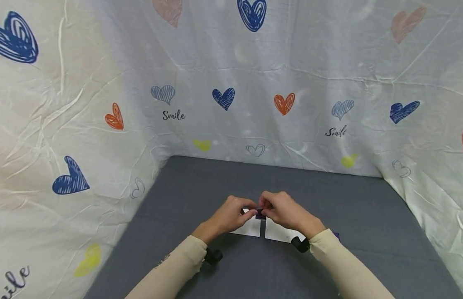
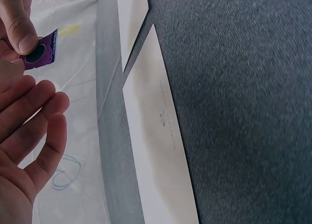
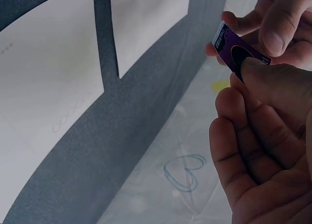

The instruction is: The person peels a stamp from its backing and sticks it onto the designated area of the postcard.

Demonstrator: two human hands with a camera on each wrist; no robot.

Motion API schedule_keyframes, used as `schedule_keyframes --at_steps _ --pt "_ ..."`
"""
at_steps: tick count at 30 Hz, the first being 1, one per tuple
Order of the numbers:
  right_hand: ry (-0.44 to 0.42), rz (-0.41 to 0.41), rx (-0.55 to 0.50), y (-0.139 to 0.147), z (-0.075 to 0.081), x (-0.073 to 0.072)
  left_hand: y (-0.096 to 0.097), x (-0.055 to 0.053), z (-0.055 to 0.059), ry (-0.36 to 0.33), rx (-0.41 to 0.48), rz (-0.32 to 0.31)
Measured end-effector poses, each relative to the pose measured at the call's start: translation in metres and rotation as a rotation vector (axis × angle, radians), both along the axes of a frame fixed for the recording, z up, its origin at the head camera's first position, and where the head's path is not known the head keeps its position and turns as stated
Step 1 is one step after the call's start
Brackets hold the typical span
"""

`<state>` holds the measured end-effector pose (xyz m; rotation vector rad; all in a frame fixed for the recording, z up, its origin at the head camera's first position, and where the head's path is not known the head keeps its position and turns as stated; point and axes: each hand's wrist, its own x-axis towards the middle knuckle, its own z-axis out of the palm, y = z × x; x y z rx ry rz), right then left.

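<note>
A small purple stamp-like piece (image 3: 231, 46) with a dark round patch and a pale edge strip is held up between the two hands. My right hand (image 1: 285, 209) pinches it, the thumb (image 3: 265, 80) lying over its dark patch. From the other side my left hand (image 1: 227, 214) meets it, thumb and forefinger at its edge, the other left fingers (image 2: 34, 107) loosely bent below. Under the hands, two white envelope-like papers lie side by side, the left one (image 1: 250, 228) partly covered by the left hand, the right one (image 1: 278, 232) by the right.
The papers rest on a dark grey cloth-covered table (image 1: 201, 178). Something purple (image 1: 336, 236) shows beside the right sleeve. Behind and to the left hangs a pale curtain (image 1: 254, 124) printed with hearts. Each wrist wears a black camera.
</note>
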<state>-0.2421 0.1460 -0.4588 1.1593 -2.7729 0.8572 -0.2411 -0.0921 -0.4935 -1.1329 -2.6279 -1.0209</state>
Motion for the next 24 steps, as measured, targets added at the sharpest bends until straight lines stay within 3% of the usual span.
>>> schedule_keyframes --at_steps 9,17,24 --pt "0.021 0.020 -0.044 -0.001 -0.008 0.001 0.004 0.002 -0.004 0.008 0.049 0.016" --pt "0.010 -0.033 -0.011 0.007 -0.013 0.006 -0.001 0.004 -0.005 0.023 0.062 0.078" --pt "0.018 -0.012 -0.023 0.006 -0.020 0.009 -0.003 0.006 -0.007 0.010 0.069 0.069"
